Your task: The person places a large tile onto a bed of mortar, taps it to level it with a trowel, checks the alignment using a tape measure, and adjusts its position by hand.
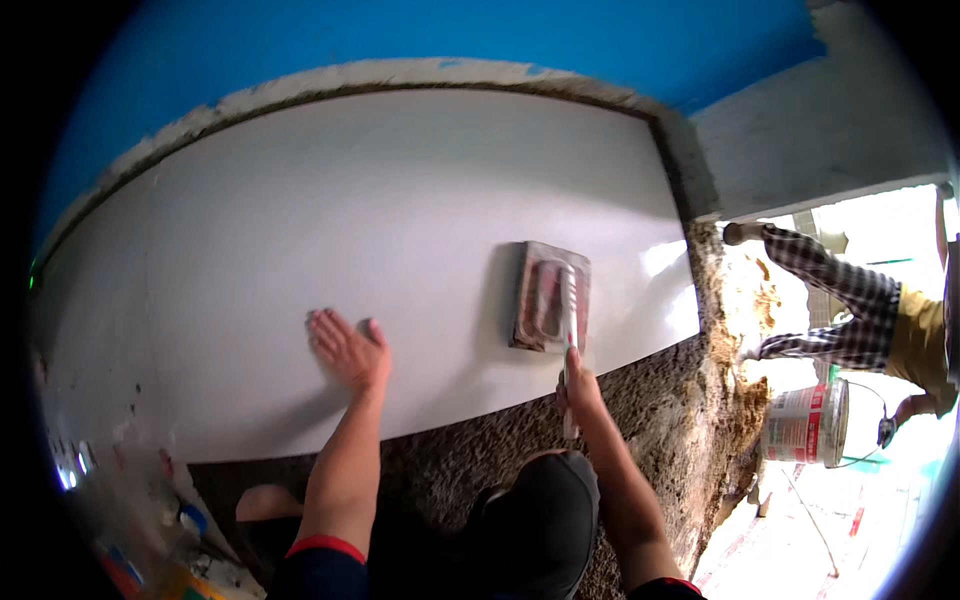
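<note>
1. Right hand (579, 388): grip wrapped round the lower part of a pale handle (571, 310); a short end sticks out below the fist. Forearm comes in from lower right.
2. Hand tool (528, 300): rectangular, float-like head, reddish-brown, with a raised oval on its back. Sits over the right part of the slab, up from the right hand. Handle runs across its right side. Head throws a shadow to its left; can't tell if its face touches the slab.
3. Left hand (350, 348): grip wide, nothing in it, back of hand up, thumb out to the right. Over the lower middle of the slab, left of the tool and well apart from it. Contact with the slab: can't tell.
4. White slab (250, 220): large, smooth, glossy at right, under both tool and left hand. Dark gap along its upper and right edges.
5. Beyond the upper edge: rough grey border (400, 72), then a blue surface (450, 30). Coarse brown mortar-like bed (640, 410) along the lower right edge.
6. Far right: co-worker in checked trousers (835, 290), appearing sideways, one hand at the handle of a whitish bucket (800, 425).
</note>
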`<state>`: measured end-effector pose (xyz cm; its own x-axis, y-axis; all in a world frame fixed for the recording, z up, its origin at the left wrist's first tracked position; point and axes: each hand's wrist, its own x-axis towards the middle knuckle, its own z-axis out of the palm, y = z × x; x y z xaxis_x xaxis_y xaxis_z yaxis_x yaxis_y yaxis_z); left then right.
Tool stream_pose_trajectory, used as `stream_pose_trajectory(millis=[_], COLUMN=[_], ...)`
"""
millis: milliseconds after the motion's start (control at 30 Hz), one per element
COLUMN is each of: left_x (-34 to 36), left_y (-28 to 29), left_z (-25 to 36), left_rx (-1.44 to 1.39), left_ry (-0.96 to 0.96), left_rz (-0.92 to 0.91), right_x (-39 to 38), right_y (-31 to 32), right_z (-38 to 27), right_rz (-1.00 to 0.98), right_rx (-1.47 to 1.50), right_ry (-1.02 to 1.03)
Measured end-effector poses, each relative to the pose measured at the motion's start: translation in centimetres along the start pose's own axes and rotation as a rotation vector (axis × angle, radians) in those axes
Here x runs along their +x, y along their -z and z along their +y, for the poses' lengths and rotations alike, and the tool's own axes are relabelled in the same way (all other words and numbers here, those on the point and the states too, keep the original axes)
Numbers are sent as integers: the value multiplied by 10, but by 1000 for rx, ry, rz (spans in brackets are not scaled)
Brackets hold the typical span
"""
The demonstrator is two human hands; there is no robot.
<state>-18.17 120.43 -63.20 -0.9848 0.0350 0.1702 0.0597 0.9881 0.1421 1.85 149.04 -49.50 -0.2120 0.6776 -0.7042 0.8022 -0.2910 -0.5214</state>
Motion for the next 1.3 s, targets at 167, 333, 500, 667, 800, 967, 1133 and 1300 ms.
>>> stream_pose_trajectory(millis=[167, 333, 500, 667, 800, 967, 1133, 1300], left_x=[18, 11, 13, 5, 5, 27, 42, 56], left_y=[2, -14, -38, -40, -39, -32, -18, -16], left_z=[-7, -10, -17, -23, -14, 5, 18, -1], left_rx=[14, 119, 100, 69, 130, 158, 251, -189], left_ry=[-55, -62, -133, -132, -132, -138, -139, -417], left_rz=[77, 12, 108, 125, 67, 26, -102, -290], right_x=[-43, -73, 56, 62, -19, 46, 171, 120], right_y=[138, 157, 90, 231, 277, 167, 132, 93], right_z=[-87, -8, 17, -26, 3, 37, 50, 81], right_rz=[-194, 352, 270, 135, 440, 635, 271, 160], right_rx=[161, 297, 34, 316, 313, 251, 210, 193], right_ry=[267, 515, 21, 159, 512, -56, -42, -60])
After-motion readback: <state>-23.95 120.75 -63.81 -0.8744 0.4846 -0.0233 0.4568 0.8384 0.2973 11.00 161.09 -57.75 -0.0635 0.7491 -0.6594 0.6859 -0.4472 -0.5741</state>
